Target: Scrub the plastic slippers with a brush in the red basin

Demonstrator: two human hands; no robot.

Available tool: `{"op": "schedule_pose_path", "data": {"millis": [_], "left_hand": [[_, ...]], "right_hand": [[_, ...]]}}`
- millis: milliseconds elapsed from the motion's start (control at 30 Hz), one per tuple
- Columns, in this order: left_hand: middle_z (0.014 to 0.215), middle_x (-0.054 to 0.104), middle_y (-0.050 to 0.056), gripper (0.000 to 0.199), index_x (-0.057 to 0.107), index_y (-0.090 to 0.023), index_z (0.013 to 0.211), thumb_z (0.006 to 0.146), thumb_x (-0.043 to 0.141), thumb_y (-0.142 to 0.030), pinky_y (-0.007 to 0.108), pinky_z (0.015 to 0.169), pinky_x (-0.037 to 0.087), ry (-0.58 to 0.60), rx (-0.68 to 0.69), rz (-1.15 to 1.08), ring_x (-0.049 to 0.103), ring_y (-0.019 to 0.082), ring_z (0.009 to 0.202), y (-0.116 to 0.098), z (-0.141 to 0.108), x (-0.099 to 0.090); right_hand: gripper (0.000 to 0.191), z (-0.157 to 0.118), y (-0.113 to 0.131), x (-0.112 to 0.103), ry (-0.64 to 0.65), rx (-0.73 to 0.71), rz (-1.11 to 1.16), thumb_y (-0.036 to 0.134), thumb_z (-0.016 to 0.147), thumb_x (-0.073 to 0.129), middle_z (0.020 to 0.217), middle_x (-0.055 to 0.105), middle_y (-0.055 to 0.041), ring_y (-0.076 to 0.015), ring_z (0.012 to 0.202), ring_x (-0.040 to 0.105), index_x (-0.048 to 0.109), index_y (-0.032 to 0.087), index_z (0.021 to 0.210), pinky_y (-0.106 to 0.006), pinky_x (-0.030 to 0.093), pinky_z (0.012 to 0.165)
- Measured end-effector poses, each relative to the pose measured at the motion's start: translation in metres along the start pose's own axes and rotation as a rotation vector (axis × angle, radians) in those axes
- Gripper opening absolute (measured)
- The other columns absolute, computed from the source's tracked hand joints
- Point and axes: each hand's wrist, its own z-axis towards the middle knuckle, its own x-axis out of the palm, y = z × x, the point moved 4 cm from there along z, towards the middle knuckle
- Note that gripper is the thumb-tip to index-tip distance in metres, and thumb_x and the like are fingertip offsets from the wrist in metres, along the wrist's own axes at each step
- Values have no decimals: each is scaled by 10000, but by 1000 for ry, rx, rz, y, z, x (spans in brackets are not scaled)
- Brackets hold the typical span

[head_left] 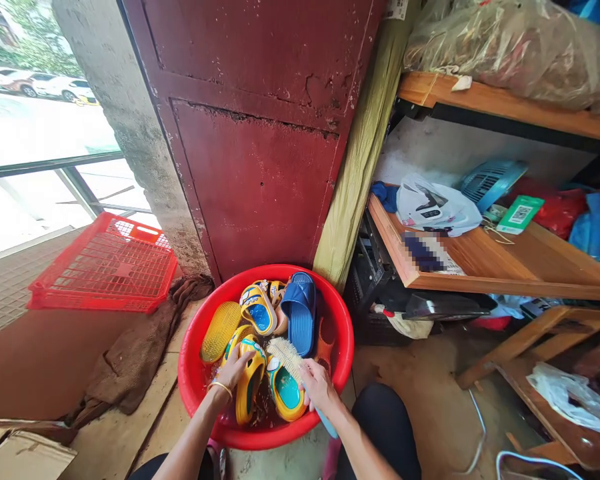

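Note:
A red basin point(347, 333) holds water and several shoes. My left hand point(236, 367) is closed round a yellow clog point(244, 400) with green trim, tilted on its side. In my right hand point(317, 383) is a scrub brush point(286, 355) with pale bristles and a blue handle, its head over another yellow clog point(287, 393) with a green insole. Behind the brush a blue slide sandal point(300, 313) leans upright. Further left are a yellow clog with a blue insole point(260, 313) and a yellow sole point(221, 331), turned bottom up.
A dark red door point(260, 167) stands right behind the basin. To the left are a red plastic crate point(110, 267) and a brown cloth point(135, 360). Wooden shelves point(505, 260) with bags and a blue fan point(493, 183) stand at the right, above a low wooden stool point(545, 407).

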Motion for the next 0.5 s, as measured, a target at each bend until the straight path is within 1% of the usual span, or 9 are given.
{"op": "schedule_pose_path", "data": {"millis": [67,133,200,267,333,367,433,467,500], "left_hand": [[1212,701,118,610,621,-181,1209,673,709,-460,426,1043,481,15,32,24,591,333,1267,-1,-5,6],[1308,662,148,805,554,-157,1321,615,765,-482,459,1107,440,13,60,41,549,359,1329,-4,-9,9],[1295,667,142,833,539,-161,1332,587,770,-452,490,1121,432,5,67,47,562,375,1310,-6,-12,10],[1214,696,116,782,543,-172,1316,590,735,-388,491,1079,474,15,49,-4,616,362,1228,-9,-12,9],[1166,704,95,760,543,-176,1316,585,691,-320,462,1025,515,34,45,-109,650,332,1163,-13,-10,6],[1166,702,89,756,550,-179,1312,576,676,-293,446,1014,522,41,56,-163,653,319,1157,-15,-10,4],[1177,702,82,727,589,-192,1269,549,666,-259,438,1021,517,44,99,-227,646,313,1169,-20,-9,1],[1177,706,79,705,611,-197,1235,534,668,-245,442,1031,511,48,124,-236,642,315,1173,-23,-9,0],[1167,712,77,687,629,-199,1203,519,671,-234,448,1038,505,54,148,-242,641,319,1168,-25,-10,0]], "right_hand": [[568,0,1,0,-5,0,0,633,957,362,667,595,45,-91,374,535,611,164,1160,-155,357,306],[580,0,0,-1,-12,-5,0,642,957,352,669,596,43,-91,374,539,614,168,1167,-154,355,305],[603,-1,0,-2,-23,-13,-3,662,953,348,668,600,39,-94,370,538,616,168,1173,-157,349,303],[635,-1,-1,-4,-38,-20,-9,686,949,342,673,613,31,-101,363,533,614,164,1189,-172,352,302],[655,-1,1,-4,-64,-25,-17,697,940,366,744,667,-8,-125,422,590,602,158,1228,-197,409,334],[655,-1,4,-2,-91,-41,-22,691,931,403,831,706,-45,-152,518,655,592,156,1257,-217,474,391],[640,-2,18,4,-173,-134,-47,646,916,492,1074,737,-117,-219,843,743,568,159,1324,-273,598,632],[622,-3,27,9,-207,-214,-77,606,914,531,1189,722,-135,-245,1010,726,561,166,1352,-299,606,776],[594,-3,38,15,-218,-305,-127,562,914,562,1267,703,-136,-260,1125,692,562,179,1368,-318,583,884]]}}
